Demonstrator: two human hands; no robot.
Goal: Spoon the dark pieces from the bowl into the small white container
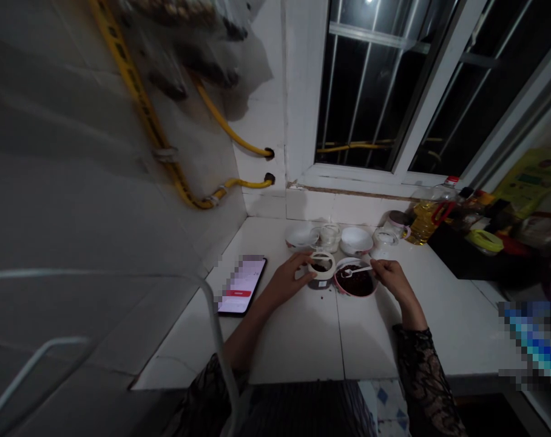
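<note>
On a white tiled counter, a round white bowl of dark reddish contents is seen; just left, a short white-rimmed jar is gripped by the left hand. A small white spoon is pinched by the right hand above the bowl.

Phone, screen lit, lies on tabletop; yellow pipe along wall; oil bottle near window.

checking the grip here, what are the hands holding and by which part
Right hand: the white spoon, by its handle's end. Left hand: the jar, around its upper left side.
</note>
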